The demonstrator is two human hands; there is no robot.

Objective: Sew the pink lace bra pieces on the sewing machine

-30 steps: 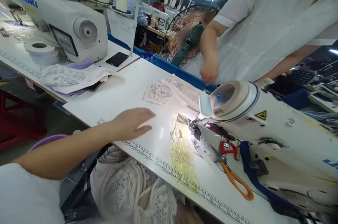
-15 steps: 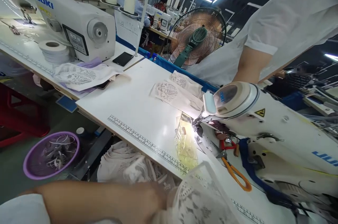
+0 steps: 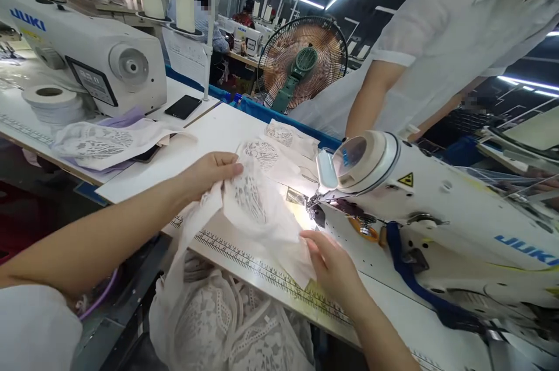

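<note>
A white lace garment piece (image 3: 262, 214) is stretched between my hands over the front of the table. My left hand (image 3: 213, 176) pinches its upper left edge, and a long strip of the cloth hangs down from there past the table edge. At its lower right, my right hand (image 3: 329, 260) grips the plain fabric between thumb and fingers. Just right of the cloth is the lit needle area of a white sewing machine (image 3: 454, 196). Behind it on the table lie more lace pieces (image 3: 279, 158).
Below the table edge hangs a heap of lace garments (image 3: 236, 324). A second sewing machine (image 3: 91, 50), a tape roll (image 3: 55, 106) and a phone (image 3: 183, 106) stand to the left. Beyond the table are a fan (image 3: 305, 62) and a person in white (image 3: 441, 27).
The lace garment piece has come up from the lower front onto the table, now spread between both hands. My right hand has entered view. The view has shifted right.
</note>
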